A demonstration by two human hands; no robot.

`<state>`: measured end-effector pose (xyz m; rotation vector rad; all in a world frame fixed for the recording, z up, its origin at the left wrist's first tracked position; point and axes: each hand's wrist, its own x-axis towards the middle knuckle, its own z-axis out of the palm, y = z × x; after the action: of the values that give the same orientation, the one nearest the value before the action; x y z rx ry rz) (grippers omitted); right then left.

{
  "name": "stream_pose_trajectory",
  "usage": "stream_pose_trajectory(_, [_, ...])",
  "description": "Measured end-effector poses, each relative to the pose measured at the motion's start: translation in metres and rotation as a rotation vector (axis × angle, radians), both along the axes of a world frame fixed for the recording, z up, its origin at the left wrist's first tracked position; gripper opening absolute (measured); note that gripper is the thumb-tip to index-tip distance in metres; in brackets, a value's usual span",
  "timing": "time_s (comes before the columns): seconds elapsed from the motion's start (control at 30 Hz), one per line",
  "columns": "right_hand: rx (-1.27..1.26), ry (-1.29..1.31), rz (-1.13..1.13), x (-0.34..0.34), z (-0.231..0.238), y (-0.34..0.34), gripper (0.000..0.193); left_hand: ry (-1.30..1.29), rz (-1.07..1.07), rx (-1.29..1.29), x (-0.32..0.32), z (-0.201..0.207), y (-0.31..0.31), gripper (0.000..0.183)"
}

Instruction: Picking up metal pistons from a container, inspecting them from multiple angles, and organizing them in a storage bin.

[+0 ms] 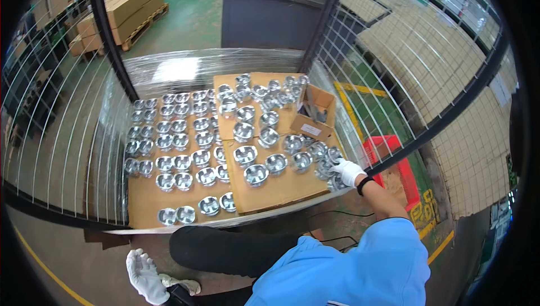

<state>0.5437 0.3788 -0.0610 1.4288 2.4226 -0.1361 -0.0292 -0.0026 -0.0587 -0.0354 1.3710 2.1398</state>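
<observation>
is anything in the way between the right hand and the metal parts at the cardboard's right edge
Nothing visible: the gloved right hand is right at the shiny metal parts on the cardboard. The open box stands farther back, and the dark frame bar lies to the hand's right.

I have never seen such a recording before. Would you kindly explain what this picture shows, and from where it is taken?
There is no machine here, only a person wearing white gloves. The one picture comes from a camera on the person's head, looking down; its wide lens bends straight edges. Many shiny metal parts stand in groups on brown cardboard, together with an open box. The right hand reaches to the parts at the near right corner; whether it has a firm grip, I cannot tell. The left hand is open at the lower left, with nothing visible in it.
</observation>
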Motion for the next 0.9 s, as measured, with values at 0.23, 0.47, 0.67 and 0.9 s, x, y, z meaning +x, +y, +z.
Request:
stream_pose_trajectory(0.23, [0.122,0.217,0.169,-0.125,0.093,-0.029,0.032,-0.077,0.000,0.096,0.016,0.014,0.011,0.024])
stream_pose_trajectory(0.47, [-0.687,0.891,0.397,-0.354,0.131,-0.045,0.040,-0.058,0.142,0.034,0.016,0.030,-0.013,0.020])
stream_pose_trajectory(0.67, [-1.322,1.541,0.314,-0.577,0.118,-0.019,0.042,-0.115,0.182,0.088,0.011,0.032,-0.017,0.020])
stream_pose_trajectory(0.9, [0.056,0.622,0.737,-0.695,-0.029,0.035,0.029,-0.102,0.205,0.117,0.010,0.027,-0.037,0.023])
